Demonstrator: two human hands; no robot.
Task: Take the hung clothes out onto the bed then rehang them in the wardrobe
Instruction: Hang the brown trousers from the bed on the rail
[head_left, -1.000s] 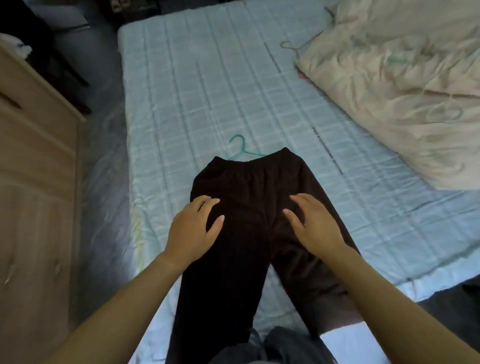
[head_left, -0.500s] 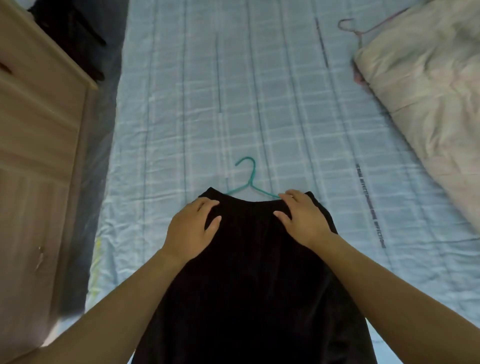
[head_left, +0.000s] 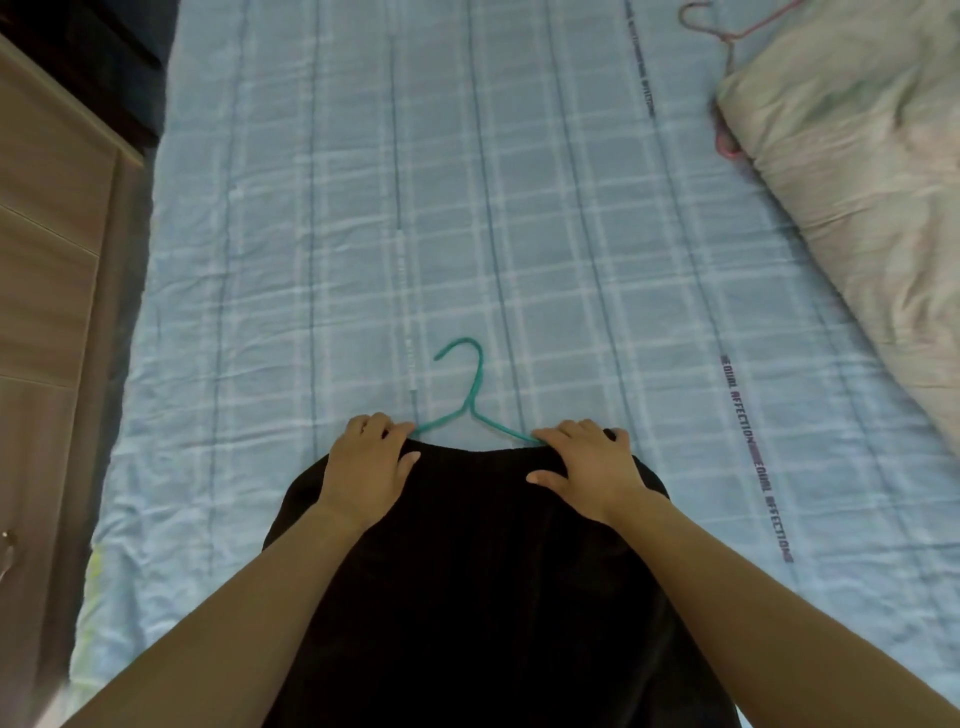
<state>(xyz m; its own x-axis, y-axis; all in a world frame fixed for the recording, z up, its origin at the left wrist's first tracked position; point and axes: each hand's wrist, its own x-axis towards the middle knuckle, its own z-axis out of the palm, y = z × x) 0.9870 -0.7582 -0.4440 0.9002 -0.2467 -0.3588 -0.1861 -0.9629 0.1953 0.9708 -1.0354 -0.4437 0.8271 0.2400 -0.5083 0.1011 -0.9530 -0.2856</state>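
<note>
Black trousers (head_left: 467, 597) fill the bottom of my feed. They lie flat on the bed (head_left: 260, 312), with their waistband just short of the hook of the teal hanger (head_left: 470, 395). Both forearms reach in over the cloth.

The left hand (head_left: 371, 467) has its fingers curled over the waistband's top edge and its thumb on the fabric, gripping the band to the left of the hanger's neck. The right hand (head_left: 589, 465) grips the same way to the right of the neck, so the two hands sit apart with the neck between them.

Half a second ago the palms lay flatter, just below that edge. Now the fingertips have gone over it and meet the hanger's sloping arms. A second ago the hands were lower still, on the thighs. Only the hook and upper arms of the hanger show, since the waistband covers the rest.

Left of the hanger, past the edge of the checked blue sheet, stands a wooden cabinet (head_left: 47, 260). Well to the right and further off, a cream quilt (head_left: 857, 182) is heaped on the bed. A pink hanger (head_left: 727, 31) pokes out from under its far end.

Right of the teal hanger a printed strip (head_left: 756, 457) runs along the sheet. I can read "AFFECTION" on it twice, but the word before it is too blurred to make out. A second strip, far beyond the hanger, is illegible.
</note>
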